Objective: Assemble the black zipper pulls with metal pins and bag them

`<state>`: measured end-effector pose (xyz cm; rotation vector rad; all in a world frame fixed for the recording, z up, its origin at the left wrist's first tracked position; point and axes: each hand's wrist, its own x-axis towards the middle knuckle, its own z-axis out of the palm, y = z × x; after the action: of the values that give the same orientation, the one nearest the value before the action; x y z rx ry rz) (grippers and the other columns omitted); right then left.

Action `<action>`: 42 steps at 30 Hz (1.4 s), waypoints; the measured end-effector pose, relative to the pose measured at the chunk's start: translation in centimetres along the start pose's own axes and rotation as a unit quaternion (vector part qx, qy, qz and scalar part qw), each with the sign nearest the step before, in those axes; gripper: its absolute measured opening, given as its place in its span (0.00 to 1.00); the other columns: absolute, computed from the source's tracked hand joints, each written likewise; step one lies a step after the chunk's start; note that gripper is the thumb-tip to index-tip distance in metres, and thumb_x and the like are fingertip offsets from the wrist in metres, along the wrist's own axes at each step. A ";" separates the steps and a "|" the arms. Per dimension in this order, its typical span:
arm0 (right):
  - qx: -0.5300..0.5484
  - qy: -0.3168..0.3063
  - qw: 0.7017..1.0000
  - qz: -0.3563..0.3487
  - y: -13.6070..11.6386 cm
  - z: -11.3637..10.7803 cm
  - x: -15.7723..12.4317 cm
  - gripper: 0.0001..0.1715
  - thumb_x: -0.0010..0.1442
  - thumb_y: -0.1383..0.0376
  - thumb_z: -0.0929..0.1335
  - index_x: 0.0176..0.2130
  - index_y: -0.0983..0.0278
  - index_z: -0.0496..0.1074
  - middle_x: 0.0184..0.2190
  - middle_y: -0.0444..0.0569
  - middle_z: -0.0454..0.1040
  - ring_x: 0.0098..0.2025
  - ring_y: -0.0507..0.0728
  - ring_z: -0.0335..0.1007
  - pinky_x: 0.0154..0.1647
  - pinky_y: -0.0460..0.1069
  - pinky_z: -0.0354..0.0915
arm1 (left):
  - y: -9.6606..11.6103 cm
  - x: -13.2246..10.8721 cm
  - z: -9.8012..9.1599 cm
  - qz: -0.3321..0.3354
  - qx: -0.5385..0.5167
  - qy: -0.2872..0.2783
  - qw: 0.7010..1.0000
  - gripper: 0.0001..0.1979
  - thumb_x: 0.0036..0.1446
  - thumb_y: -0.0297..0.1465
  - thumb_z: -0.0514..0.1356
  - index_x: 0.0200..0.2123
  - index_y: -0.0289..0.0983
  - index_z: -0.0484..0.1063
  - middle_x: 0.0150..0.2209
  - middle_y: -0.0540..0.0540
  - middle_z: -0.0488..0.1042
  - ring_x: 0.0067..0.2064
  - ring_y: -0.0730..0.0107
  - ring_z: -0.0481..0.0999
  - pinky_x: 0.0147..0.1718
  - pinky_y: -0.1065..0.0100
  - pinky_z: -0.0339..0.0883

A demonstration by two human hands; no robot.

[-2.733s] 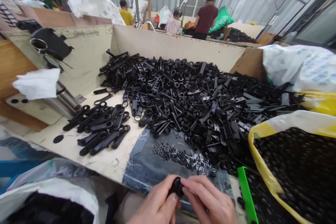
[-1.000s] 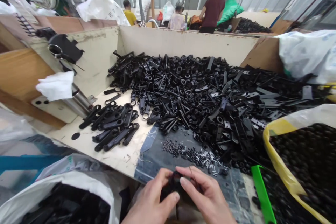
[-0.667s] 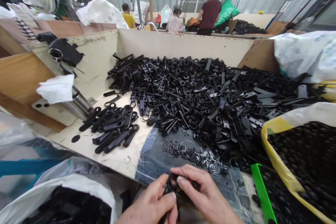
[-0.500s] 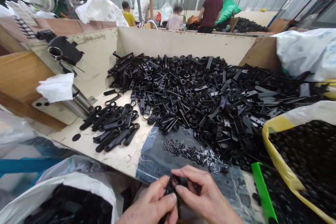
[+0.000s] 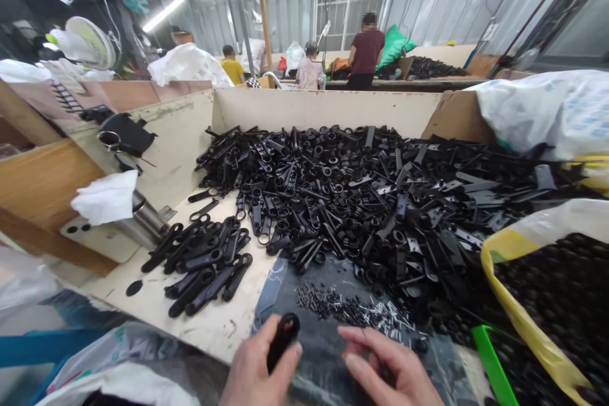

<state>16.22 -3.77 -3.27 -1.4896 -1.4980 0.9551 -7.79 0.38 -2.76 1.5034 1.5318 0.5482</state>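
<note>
Black plastic pull tab (image 5: 283, 341) sits pinched and tilted in the left hand (image 5: 257, 368) at 7 o'clock, while the right hand (image 5: 387, 371), fingers loosely spread and empty, hovers apart at 5 o'clock over a denim cloth (image 5: 316, 361).

Room to pass lies over the dark denim cloth (image 5: 323, 361) up to the heap of black plastic zipper parts (image 5: 361, 203), with the bright green plastic strip (image 5: 492, 361) and yellow-rimmed sack of black beads (image 5: 516, 311) blocking the right.

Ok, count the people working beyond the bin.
4: a person behind a white sack at left, a person in yellow, a person in a pale top, a person in maroon; more may be hidden.
</note>
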 end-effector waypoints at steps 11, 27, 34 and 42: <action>-0.084 0.025 0.995 -0.047 -0.7 -0.6 1.4 0.13 0.71 0.59 0.66 0.40 0.57 0.80 0.32 0.44 0.81 0.33 0.56 0.80 0.36 0.45 0.71 | 2.7 3.7 0.2 0.151 0.398 0.093 0.900 0.10 0.67 0.27 0.58 0.39 0.45 0.79 0.35 0.49 0.86 0.35 0.53 0.84 0.32 0.64 0.64; -0.302 0.042 0.947 -0.100 -1.6 3.2 3.8 0.15 0.70 0.69 0.62 0.32 0.60 0.72 0.30 0.46 0.76 0.28 0.55 0.77 0.28 0.46 0.64 | 3.0 4.2 -0.5 0.158 0.298 0.022 0.941 0.13 0.66 0.25 0.52 0.35 0.41 0.75 0.31 0.48 0.84 0.36 0.56 0.83 0.36 0.63 0.65; 0.173 0.024 0.983 0.062 -1.4 3.5 2.8 0.27 0.63 0.42 0.70 0.34 0.62 0.80 0.22 0.41 0.68 0.22 0.50 0.59 0.22 0.44 0.56 | 2.6 1.5 1.7 -0.021 -0.280 -0.056 0.958 0.22 0.51 0.51 0.69 0.32 0.37 0.76 0.19 0.56 0.66 0.21 0.75 0.62 0.21 0.73 0.56; 0.063 0.041 0.996 -0.052 -2.1 3.2 1.9 0.16 0.68 0.55 0.70 0.34 0.61 0.82 0.29 0.46 0.76 0.29 0.54 0.69 0.30 0.45 0.62 | 3.8 0.3 3.0 -0.098 -0.411 -0.087 0.902 0.29 0.41 0.54 0.76 0.31 0.37 0.72 0.13 0.65 0.51 0.17 0.84 0.42 0.17 0.75 0.34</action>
<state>12.50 -1.80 -2.56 -1.3326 -1.4161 0.8993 -3.20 0.52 -1.30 0.7106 1.0742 0.7870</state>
